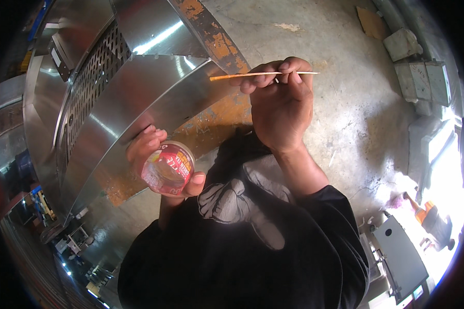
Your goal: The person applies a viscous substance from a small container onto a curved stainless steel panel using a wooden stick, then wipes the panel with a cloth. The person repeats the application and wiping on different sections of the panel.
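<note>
My left hand (143, 147) is wrapped round a short, clear plastic cup (166, 175) with a red label; it looks like the cut-off part of a bottle. The cup is tilted, and its contents cannot be made out. Higher up and to the right, my right hand (283, 105) pinches a thin, pale stick (222, 78) between thumb and fingers. Held almost level, the stick has an orange-brown left end, which lies over the edge of a shiny sheet-metal piece (162, 85). Stick and cup are well apart.
The large metal structure has a slotted panel (98, 77) and rests by a rusty, orange-painted support (219, 110). Concrete floor (340, 108) stretches to the right. Pale blocks (423, 82) line the far right. A grey panel (399, 252) and another person (435, 224) are at lower right.
</note>
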`<state>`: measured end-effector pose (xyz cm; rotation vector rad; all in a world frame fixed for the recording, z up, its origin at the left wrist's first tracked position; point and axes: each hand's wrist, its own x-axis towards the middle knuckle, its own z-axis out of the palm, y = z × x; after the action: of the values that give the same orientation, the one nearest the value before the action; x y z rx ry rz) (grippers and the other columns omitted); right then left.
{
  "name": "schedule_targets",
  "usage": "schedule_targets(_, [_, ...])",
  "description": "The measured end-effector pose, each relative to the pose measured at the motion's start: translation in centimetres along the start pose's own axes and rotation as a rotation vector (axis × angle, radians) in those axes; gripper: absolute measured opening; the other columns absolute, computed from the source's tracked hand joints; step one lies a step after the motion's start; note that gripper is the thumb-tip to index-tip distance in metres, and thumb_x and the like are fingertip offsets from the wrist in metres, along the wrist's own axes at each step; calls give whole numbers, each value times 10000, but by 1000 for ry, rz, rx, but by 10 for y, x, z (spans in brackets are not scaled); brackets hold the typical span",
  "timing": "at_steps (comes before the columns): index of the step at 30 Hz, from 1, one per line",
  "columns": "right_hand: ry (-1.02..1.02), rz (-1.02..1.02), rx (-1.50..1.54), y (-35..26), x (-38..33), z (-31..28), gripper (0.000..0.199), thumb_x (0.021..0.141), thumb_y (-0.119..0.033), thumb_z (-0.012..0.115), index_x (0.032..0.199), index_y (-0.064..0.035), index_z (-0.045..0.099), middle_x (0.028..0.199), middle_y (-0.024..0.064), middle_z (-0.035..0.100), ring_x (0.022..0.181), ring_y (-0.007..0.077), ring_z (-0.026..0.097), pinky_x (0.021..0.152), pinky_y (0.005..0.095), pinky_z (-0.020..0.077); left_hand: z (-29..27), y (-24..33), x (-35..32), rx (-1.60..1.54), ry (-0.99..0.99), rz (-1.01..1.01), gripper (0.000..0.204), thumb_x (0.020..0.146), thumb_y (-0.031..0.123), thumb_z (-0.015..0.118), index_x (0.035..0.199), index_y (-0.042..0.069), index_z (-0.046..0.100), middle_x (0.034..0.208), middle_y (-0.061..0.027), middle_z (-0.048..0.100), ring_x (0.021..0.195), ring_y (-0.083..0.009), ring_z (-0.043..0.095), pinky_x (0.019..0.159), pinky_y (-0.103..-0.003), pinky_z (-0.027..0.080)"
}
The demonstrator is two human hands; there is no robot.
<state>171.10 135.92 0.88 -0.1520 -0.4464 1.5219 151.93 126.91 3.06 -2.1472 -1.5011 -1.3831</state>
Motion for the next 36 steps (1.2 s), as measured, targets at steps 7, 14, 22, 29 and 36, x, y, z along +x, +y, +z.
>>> schedule_targets(7, [-22,-21,3,1,1,0,162,1088,-172,365,1165,-84,477,943,158,647,879,301,662,953,533,530,-4,2,0,35,-38,-29,822,927,689,519,1312,-33,437,1180,-172,546,1139,-346,558,1005,-497,467])
schedule_targets(14, [5,-35,55,1,-3,2,151,1081,-161,377,1158,-76,474,914,160,644,857,311,662,949,536,530,-3,3,0,-14,-17,-41,813,912,682,563,1290,-30,457,1173,-164,553,1144,-352,564,1010,-489,463])
schedule_targets(22, [-202,-404,-641,-30,-20,4,207,1091,-199,395,1219,-49,455,972,199,681,804,357,692,935,575,490,-4,7,1,-3,-25,-74,831,880,677,631,1284,-30,467,1171,-170,558,1137,-340,557,999,-483,473])
schedule_targets(29, [-304,-418,-692,-42,-45,27,157,1078,-154,495,1152,-32,428,927,190,697,780,276,714,829,482,556,5,10,11,70,22,31,765,800,526,790,1272,-17,531,1179,-147,579,1103,-314,550,961,-445,485])
schedule_targets(36, [-535,-356,-1096,-70,-40,65,200,849,-59,786,1011,-16,677,924,102,681,750,249,650,721,383,500,6,18,18,116,-18,-20,600,753,439,869,1155,39,674,1138,-71,651,1112,-288,543,936,-418,487])
